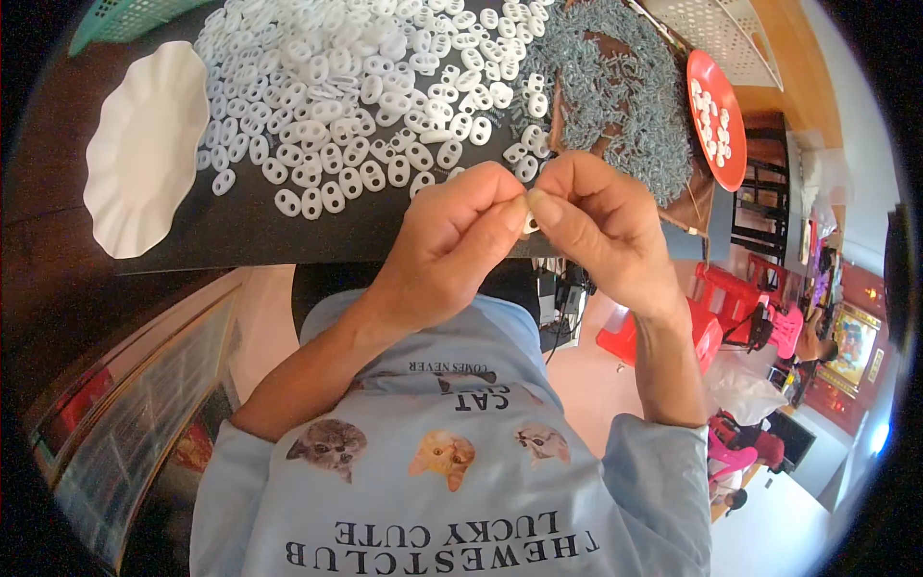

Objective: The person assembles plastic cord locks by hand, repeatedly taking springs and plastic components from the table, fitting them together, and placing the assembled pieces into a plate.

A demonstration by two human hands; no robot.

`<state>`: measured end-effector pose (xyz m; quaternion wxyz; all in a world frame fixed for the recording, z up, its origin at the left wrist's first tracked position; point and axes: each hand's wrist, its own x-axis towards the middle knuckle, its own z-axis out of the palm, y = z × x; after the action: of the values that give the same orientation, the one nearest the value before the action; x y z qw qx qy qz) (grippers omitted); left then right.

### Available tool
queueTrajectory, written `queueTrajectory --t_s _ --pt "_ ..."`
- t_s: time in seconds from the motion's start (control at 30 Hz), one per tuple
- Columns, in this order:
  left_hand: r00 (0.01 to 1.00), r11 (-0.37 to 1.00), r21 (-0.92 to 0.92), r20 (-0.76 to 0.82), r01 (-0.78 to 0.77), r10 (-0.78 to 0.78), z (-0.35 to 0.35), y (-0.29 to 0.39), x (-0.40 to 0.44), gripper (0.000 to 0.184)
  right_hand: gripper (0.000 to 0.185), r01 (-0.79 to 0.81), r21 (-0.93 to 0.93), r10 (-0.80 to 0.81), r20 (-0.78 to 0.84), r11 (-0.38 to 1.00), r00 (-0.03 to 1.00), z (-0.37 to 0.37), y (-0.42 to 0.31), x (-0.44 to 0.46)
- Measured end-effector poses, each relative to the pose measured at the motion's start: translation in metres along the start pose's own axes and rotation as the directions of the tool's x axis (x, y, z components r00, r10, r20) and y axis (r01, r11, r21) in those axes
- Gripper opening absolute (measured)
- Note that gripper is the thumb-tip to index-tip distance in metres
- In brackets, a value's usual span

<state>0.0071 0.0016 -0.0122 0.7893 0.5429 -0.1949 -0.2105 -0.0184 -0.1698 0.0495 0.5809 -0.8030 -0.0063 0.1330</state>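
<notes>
Close to the table's front edge, my left hand and my right hand meet fingertip to fingertip. Both pinch a small white plastic piece, mostly hidden behind the thumbs. It resembles the white oval two-holed pieces heaped on the dark table just beyond my hands. Behind my right hand lies a large pile of small grey-blue screw-like parts on a brown cloth. Whether one of those parts is also between my fingers, I cannot tell.
A white wavy-edged dish stands at the left. The red plate at the right carries several white pieces. Perforated baskets, one green and one pale, sit at the back. Red stools stand on the floor at right.
</notes>
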Motion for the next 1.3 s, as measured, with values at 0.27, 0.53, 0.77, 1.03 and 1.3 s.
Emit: queueTrajectory --t_s 0.27,0.53,0.77,1.03,1.3 --pt "1.000 1.000 -0.002 0.017 0.025 -0.025 -0.001 0.002 0.000 0.015 0.010 0.113 -0.060 -0.117 -0.067 0.992 0.991 0.000 -0.002 -0.002" --pt "0.998 0.997 0.061 0.020 0.052 -0.053 -0.001 0.005 0.001 0.018 0.008 0.192 -0.168 -0.200 -0.032 0.967 0.979 -0.016 0.002 -0.002" --pt "0.997 0.996 0.072 0.046 0.057 -0.061 -0.002 0.001 0.000 0.016 0.018 -0.021 -0.402 -0.126 -0.336 0.915 0.933 -0.092 0.001 0.048" --pt "0.993 0.994 0.008 0.042 0.107 -0.107 -0.002 0.004 0.001 0.017 0.015 0.051 -0.742 -0.271 -0.179 0.668 0.946 -0.142 0.028 0.078" --pt "0.993 0.994 -0.030 0.059 0.102 -0.100 -0.003 0.003 0.002 0.018 0.016 0.105 -0.873 -0.309 -0.055 0.477 0.949 -0.146 0.037 0.093"
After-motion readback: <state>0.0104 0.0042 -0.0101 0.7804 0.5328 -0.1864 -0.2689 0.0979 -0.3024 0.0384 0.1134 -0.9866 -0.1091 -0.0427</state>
